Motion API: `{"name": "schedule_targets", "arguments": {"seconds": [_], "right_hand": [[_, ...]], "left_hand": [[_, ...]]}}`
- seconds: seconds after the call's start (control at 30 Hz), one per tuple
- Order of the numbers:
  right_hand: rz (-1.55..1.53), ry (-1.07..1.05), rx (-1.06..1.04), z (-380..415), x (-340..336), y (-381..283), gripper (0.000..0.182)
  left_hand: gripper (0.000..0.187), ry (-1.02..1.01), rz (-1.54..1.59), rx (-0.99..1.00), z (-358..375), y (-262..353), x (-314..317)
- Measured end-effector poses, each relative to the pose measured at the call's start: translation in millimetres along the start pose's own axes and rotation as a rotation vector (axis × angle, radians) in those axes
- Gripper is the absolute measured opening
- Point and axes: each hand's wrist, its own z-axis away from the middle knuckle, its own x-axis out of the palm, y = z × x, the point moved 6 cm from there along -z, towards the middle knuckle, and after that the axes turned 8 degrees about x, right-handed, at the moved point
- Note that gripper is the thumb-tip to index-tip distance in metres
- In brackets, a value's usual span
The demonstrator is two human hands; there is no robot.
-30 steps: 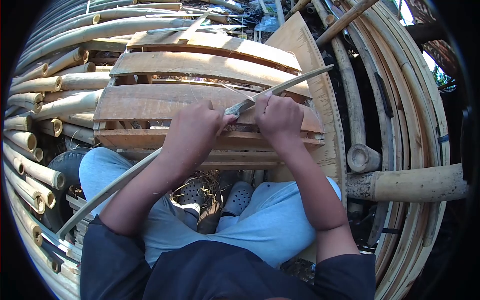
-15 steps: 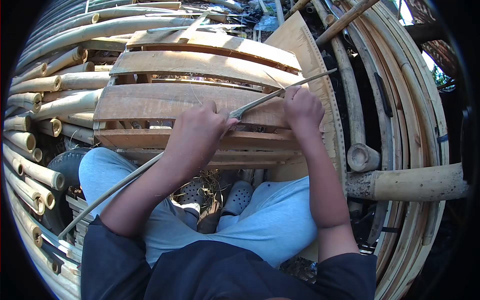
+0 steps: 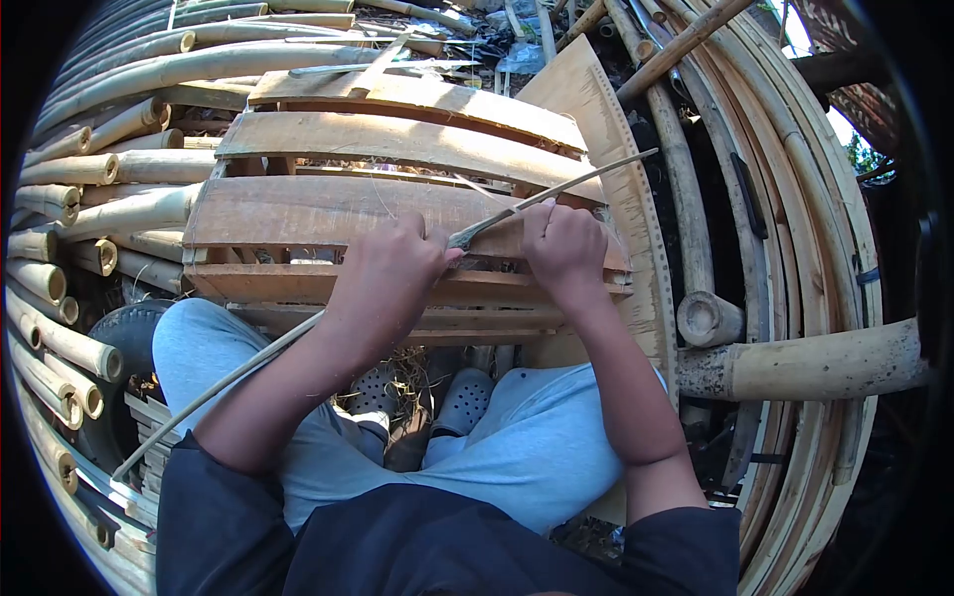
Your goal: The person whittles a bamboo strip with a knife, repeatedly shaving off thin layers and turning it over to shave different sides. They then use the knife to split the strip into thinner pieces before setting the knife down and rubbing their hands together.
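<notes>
A long thin strip (image 3: 238,372) runs from the lower left, under my left forearm, up to the right across the slatted wooden bench (image 3: 298,211). My left hand (image 3: 396,260) is closed around it near the middle of the bench. Just beyond those fingers, at a frayed greenish spot, a narrower piece stands apart from the strip. My right hand (image 3: 564,243) is closed too, with thumb and fingers pinched on the strip a little farther right. Its thin end (image 3: 626,162) sticks out past that hand.
Cut bamboo poles (image 3: 75,171) are stacked along the left. A wooden board (image 3: 596,109) leans at the bench's right end. Beyond it lie a thick bamboo pole (image 3: 825,363) and long curved strips (image 3: 795,228). A short offcut (image 3: 383,65) rests on the far slat.
My right hand has moved left along the strip, closer to my left hand. My left hand has shifted only slightly, still closed on the strip.
</notes>
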Motion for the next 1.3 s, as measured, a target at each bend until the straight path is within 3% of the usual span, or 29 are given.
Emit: {"name": "schedule_targets", "arguments": {"seconds": [0.07,0.1,0.27,0.47,0.53,0.63,0.77,0.87,0.9,1.0,1.03,1.13,1.17,1.3], "right_hand": [[0.075,0.166,0.151,-23,-4,37,0.052],[0.113,0.135,0.229,-34,-8,47,0.051],[-0.005,0.014,0.048,-11,-7,9,0.051],[0.14,0.112,0.229,-58,2,66,0.051],[0.157,0.137,0.194,-34,-12,36,0.051],[0.092,-0.083,0.052,-9,-6,7,0.051],[0.101,0.091,0.284,-57,-1,80,0.049],[0.078,0.05,0.131,-30,-4,36,0.05],[0.034,-0.078,0.086,-11,-5,14,0.051],[-0.013,0.038,0.118,-25,7,47,0.052],[0.015,0.052,0.25,-37,2,65,0.05],[-0.012,0.06,0.296,-35,-1,67,0.051],[-0.038,0.053,0.161,-23,3,51,0.052],[-0.02,-0.063,0.058,-14,4,39,0.052]], "left_hand": [[0.028,-0.01,0.021,0.011,1,1,1],[0.028,-0.015,0.025,0.014,2,1,1],[0.029,0.0,0.012,0.012,0,3,-3],[0.027,-0.01,0.016,0.009,2,2,1],[0.027,-0.016,0.018,0.008,2,2,-2],[0.028,-0.023,0.032,0.007,-1,1,-3],[0.028,-0.052,0.028,0.003,1,1,-1],[0.029,-0.062,0.04,0.003,0,0,0],[0.029,-0.049,0.041,-0.002,-1,-1,0],[0.032,-0.062,0.042,-0.002,0,-4,2],[0.034,-0.071,0.074,-0.028,-3,-10,0],[0.037,-0.077,0.115,-0.055,-2,-16,3],[0.039,-0.071,0.121,-0.053,-4,-17,3],[0.04,-0.021,0.113,-0.016,-1,-11,2]]}}
